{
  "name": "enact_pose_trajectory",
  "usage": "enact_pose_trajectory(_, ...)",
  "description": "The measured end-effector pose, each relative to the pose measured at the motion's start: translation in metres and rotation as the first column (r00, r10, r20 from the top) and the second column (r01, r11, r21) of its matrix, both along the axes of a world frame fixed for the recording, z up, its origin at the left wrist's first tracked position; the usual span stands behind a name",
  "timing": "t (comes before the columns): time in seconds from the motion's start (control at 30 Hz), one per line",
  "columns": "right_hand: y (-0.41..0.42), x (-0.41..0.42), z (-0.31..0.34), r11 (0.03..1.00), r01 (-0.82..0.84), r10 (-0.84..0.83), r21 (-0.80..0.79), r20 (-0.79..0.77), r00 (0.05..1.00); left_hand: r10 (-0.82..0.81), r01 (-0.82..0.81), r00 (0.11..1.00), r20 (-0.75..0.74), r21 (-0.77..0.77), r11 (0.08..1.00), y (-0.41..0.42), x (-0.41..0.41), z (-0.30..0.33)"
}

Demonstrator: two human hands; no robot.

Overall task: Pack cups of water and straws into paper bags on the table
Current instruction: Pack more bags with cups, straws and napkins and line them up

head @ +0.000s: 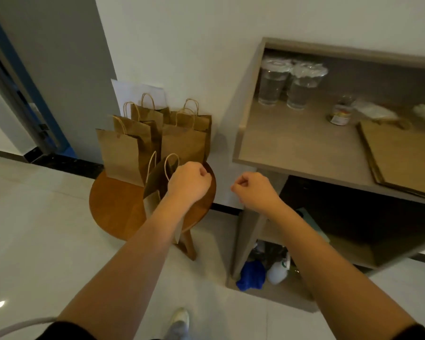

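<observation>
My left hand (189, 182) is curled at the top edge of a brown paper bag (156, 185) and grips it over the round wooden stool (113, 207); the bag's two handles stick up free to the left of the hand. Several more paper bags (123, 153) stand upright at the back of the stool against the wall. My right hand (253, 190) is a closed fist with nothing in it, between the stool and the shelf unit. Clear lidded cups of water (272, 87) stand at the back left of the shelf (292, 146). I cannot make out any straws.
A stack of flat paper bags (402, 153) lies on the shelf's right, with a small jar (340, 114) and white wrapped items (375, 109) behind it. A blue cloth (252, 276) and a white bottle (277, 272) sit in the bottom compartment. A doorway opens at left.
</observation>
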State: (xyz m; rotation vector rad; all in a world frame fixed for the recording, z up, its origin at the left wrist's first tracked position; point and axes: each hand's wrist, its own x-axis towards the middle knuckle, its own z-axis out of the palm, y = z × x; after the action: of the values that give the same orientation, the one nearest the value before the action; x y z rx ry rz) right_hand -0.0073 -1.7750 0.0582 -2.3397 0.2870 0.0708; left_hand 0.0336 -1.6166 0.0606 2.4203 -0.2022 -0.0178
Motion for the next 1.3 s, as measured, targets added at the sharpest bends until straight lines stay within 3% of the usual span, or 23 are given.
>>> enact_pose_trajectory(0.23,-0.065,0.002,0.058,0.996,0.062,-0.052,-0.061,0.153,0.987,-0.163,0.184,0.970,0.179,-0.111,0.977,-0.075,0.017,0.066)
enact_pose_trajectory(0.4,-0.107,0.043,0.089,0.980,0.141,-0.103,-0.138,0.254,0.962,-0.312,0.337,0.910,0.272,-0.050,0.940,-0.136,0.056,0.103)
enact_pose_trajectory(0.53,-0.141,0.092,0.113,0.954,0.260,-0.197,-0.146,0.348,0.917,-0.331,0.340,0.888,0.320,0.030,0.940,-0.186,0.100,0.119)
enact_pose_trajectory(0.93,-0.220,0.196,0.129,0.927,0.353,-0.265,-0.126,0.445,0.855,-0.223,0.233,0.971,0.086,-0.135,0.963,-0.277,0.189,0.097)
enact_pose_trajectory(1.1,-0.235,0.227,0.126,0.929,0.342,-0.269,-0.142,0.376,0.887,-0.143,0.157,0.984,0.109,-0.141,0.977,-0.301,0.206,0.099)
enact_pose_trajectory(1.3,-0.254,0.252,0.112,0.963,0.246,-0.196,-0.111,0.338,0.920,-0.092,0.095,0.995,0.031,-0.109,0.989,-0.311,0.224,0.087)
